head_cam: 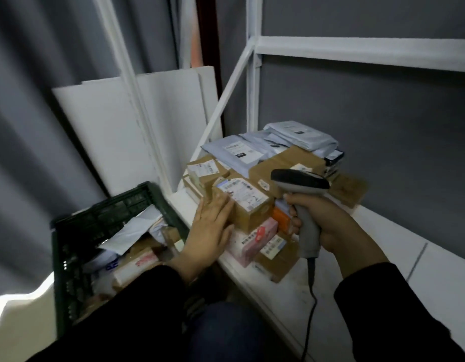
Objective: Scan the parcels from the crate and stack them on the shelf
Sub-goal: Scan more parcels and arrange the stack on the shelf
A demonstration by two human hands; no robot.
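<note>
Starting nearest the camera, the right hand [328,226] was seen with its fingers curled round the grip of the scanner [299,184], whose cable [311,291] hung down toward the floor. The scanner head was held above the front of the pile on the shelf [383,246]. The left hand [213,223] was laid with straight fingers flat against the near side of a cardboard parcel [249,207], whose white label faced up; nothing was pinched or enclosed by it. That parcel was set on the shelf upon other parcels, with a pink parcel [257,237] just beside it at the front.

To the left, the green crate [116,202] was placed against the shelf edge, and several parcels, among them a white mailer [132,231], were lying in it. Farther back on the shelf, brown boxes were piled, and grey mailer bags [299,137] were stacked toward the rear upright. White boards [100,131] were leaned behind the crate.

The task was judged to be well advanced: a large pile was already stacked, while a smaller share in the crate remained to be scanned and moved. Whether the parcel under the left hand had been scanned could not be told.
</note>
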